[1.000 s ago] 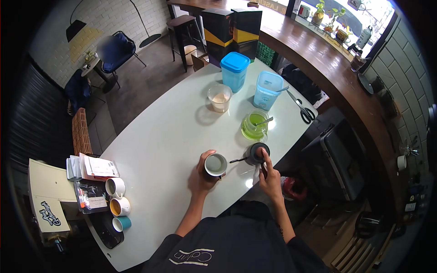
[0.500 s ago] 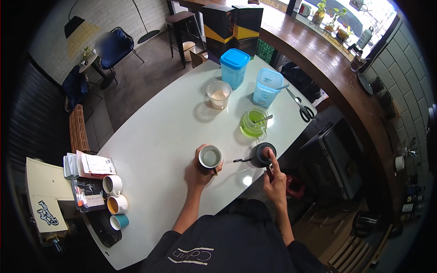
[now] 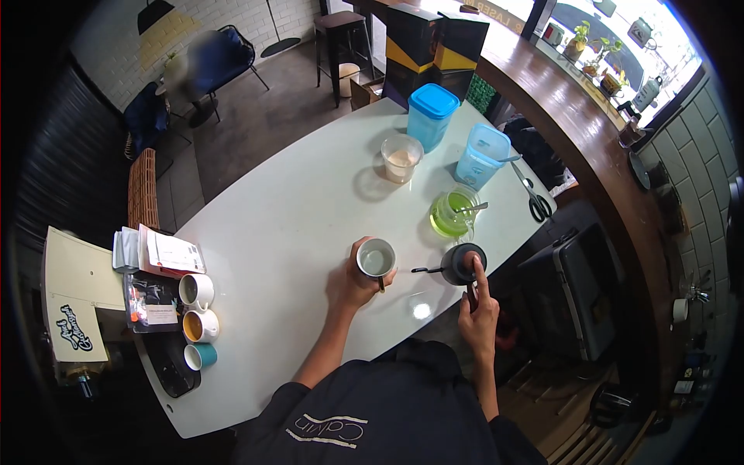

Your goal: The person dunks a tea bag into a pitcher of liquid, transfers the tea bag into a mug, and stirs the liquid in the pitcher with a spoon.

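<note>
So, left hand (image 3: 360, 287) is wrapped around a cup (image 3: 376, 259) at frame centre, mouth up; might be clear liquid inside, hard to tell. Right hand (image 3: 482, 316), right of centre, grips the handle of a dark pot (image 3: 454, 267), index finger on its lid. Thin spout points left toward the cup, not touching it. Green-filled pitcher (image 3: 448, 221) with spoon (image 3: 474, 208) sits just above the pot in frame. Scissors (image 3: 539, 206) at right table edge, mugs (image 3: 200, 291) lower left.
</note>
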`<state>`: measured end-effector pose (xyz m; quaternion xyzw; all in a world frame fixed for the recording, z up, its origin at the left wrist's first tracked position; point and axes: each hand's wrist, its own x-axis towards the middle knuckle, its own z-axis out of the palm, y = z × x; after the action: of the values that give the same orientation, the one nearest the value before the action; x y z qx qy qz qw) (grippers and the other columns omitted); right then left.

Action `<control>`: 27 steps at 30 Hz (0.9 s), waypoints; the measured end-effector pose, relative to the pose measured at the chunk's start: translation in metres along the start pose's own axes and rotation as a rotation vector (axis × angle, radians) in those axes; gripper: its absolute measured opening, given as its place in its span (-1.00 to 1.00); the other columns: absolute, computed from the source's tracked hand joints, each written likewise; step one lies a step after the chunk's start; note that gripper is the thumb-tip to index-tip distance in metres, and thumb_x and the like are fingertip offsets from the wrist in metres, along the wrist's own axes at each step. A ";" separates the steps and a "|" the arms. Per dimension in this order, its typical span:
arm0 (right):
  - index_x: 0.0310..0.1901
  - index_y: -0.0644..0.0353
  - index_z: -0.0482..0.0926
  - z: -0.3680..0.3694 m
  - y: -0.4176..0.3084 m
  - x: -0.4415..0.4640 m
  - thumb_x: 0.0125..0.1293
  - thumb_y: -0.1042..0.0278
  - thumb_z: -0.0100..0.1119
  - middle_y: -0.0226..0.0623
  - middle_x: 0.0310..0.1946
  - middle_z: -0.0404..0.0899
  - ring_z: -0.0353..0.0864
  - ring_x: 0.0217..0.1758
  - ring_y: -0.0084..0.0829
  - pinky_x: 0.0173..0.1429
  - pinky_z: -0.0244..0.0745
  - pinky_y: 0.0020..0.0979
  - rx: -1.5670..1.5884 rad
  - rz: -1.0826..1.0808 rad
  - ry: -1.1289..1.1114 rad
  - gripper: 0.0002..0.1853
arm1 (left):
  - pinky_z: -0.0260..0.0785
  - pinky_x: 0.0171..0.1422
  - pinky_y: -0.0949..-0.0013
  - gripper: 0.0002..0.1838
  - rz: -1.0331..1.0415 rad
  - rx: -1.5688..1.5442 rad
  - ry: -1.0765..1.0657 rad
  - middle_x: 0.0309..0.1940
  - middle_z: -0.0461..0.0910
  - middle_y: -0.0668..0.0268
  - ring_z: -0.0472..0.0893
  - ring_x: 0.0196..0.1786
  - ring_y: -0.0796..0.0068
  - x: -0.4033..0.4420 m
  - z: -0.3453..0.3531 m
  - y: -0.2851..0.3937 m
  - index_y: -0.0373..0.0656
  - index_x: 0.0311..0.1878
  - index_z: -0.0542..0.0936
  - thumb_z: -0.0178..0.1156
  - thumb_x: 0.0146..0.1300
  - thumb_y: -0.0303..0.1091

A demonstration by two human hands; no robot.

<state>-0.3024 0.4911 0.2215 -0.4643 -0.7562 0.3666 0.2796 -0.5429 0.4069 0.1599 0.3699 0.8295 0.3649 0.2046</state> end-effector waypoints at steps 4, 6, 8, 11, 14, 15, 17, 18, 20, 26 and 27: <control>0.61 -0.01 0.16 0.008 0.012 0.000 0.21 0.74 0.10 0.15 -0.14 0.69 0.64 -0.45 -0.19 -0.21 0.48 -0.36 -0.027 -0.077 0.001 -0.10 | 0.51 0.07 0.26 -0.15 0.220 -0.287 0.027 0.01 0.57 0.29 0.61 0.02 0.36 0.007 0.012 -0.018 -0.10 0.31 0.36 0.65 -0.01 -0.25; 0.65 -0.06 0.02 0.011 0.019 0.000 0.22 0.72 0.11 0.19 -0.24 0.69 0.70 -0.40 -0.02 -0.20 0.54 -0.28 0.016 -0.048 -0.011 -0.03 | 0.49 0.12 0.28 -0.15 0.341 -0.326 0.053 0.06 0.52 0.27 0.57 0.06 0.37 0.009 0.013 -0.022 -0.14 0.31 0.36 0.66 -0.01 -0.30; 0.66 -0.06 -0.03 0.019 0.035 0.001 0.23 0.71 0.13 0.19 -0.25 0.69 0.72 -0.37 0.03 -0.19 0.56 -0.23 -0.071 -0.068 -0.032 -0.01 | 0.50 0.18 0.19 -0.10 0.307 -0.387 0.012 0.10 0.53 0.18 0.60 0.12 0.20 0.009 0.012 -0.023 -0.16 0.29 0.39 0.71 -0.12 -0.31; 0.67 -0.05 -0.11 0.024 0.041 0.008 0.23 0.68 0.15 0.21 -0.27 0.70 0.74 -0.34 0.08 -0.16 0.60 -0.13 -0.133 -0.063 -0.050 0.02 | 0.49 0.18 0.25 -0.11 0.353 -0.495 0.032 0.07 0.54 0.24 0.59 0.09 0.33 0.010 0.016 -0.025 -0.18 0.28 0.39 0.71 -0.10 -0.29; 0.68 0.00 -0.18 0.028 0.042 0.011 0.24 0.67 0.16 0.17 -0.31 0.71 0.74 -0.34 0.09 -0.16 0.60 -0.12 -0.102 -0.024 -0.035 0.05 | 0.47 0.19 0.30 -0.03 0.363 -0.505 0.026 0.06 0.54 0.26 0.56 0.08 0.42 0.008 0.011 -0.020 -0.20 0.33 0.35 0.73 -0.11 -0.23; 0.68 0.00 -0.20 0.030 0.045 0.013 0.24 0.67 0.16 0.15 -0.33 0.72 0.74 -0.34 0.09 -0.15 0.60 -0.13 -0.043 -0.008 -0.031 0.05 | 0.47 0.19 0.30 -0.03 0.367 -0.501 0.014 0.06 0.54 0.26 0.56 0.08 0.42 0.009 0.012 -0.024 -0.20 0.33 0.35 0.73 -0.11 -0.23; 0.67 0.05 -0.24 0.030 0.051 0.013 0.27 0.65 0.20 0.06 -0.28 0.70 0.74 -0.29 -0.01 -0.10 0.59 -0.19 0.032 -0.042 -0.031 0.06 | 0.46 0.22 0.30 0.09 0.245 -0.794 -0.116 0.07 0.54 0.26 0.56 0.09 0.42 0.009 0.016 -0.035 -0.17 0.41 0.28 0.76 -0.16 -0.23; 0.67 0.05 -0.24 0.023 0.053 0.011 0.27 0.65 0.20 0.06 -0.28 0.70 0.74 -0.29 -0.01 -0.10 0.59 -0.19 0.033 -0.033 -0.023 0.06 | 0.46 0.22 0.30 0.09 0.246 -0.792 -0.128 0.07 0.54 0.26 0.56 0.09 0.42 0.009 0.013 -0.031 -0.17 0.41 0.28 0.76 -0.16 -0.23; 0.67 0.09 -0.17 -0.002 0.053 0.010 0.29 0.59 0.25 -0.02 -0.18 0.64 0.69 -0.23 -0.17 -0.03 0.58 -0.27 -0.007 -0.150 -0.078 0.02 | 0.45 0.29 0.27 0.19 0.251 -0.502 -0.077 0.11 0.54 0.24 0.56 0.13 0.37 0.010 0.002 -0.021 -0.10 0.48 0.22 0.78 -0.21 -0.26; -0.36 0.35 0.65 -0.090 0.064 0.005 0.52 0.41 0.21 -0.42 -0.64 0.47 0.40 -0.55 -0.72 -0.43 0.25 -0.58 1.369 -0.213 -0.010 -0.74 | 0.30 0.53 0.13 0.28 0.188 -0.362 -0.247 0.42 0.36 0.06 0.44 0.44 0.13 0.009 -0.039 -0.033 0.02 0.63 0.08 0.66 -0.16 -0.51; -0.36 0.35 0.65 -0.085 0.061 0.004 0.52 0.41 0.21 -0.42 -0.64 0.47 0.40 -0.55 -0.72 -0.43 0.25 -0.58 1.368 -0.210 0.004 -0.74 | 0.27 0.56 0.09 0.26 0.157 -0.298 -0.254 0.48 0.30 0.03 0.41 0.48 0.07 0.008 -0.047 -0.033 0.05 0.64 0.07 0.63 -0.12 -0.55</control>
<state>-0.2087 0.5377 0.2214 -0.1089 -0.3956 0.7312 0.5450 -0.5920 0.3763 0.1652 0.4419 0.7026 0.4490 0.3311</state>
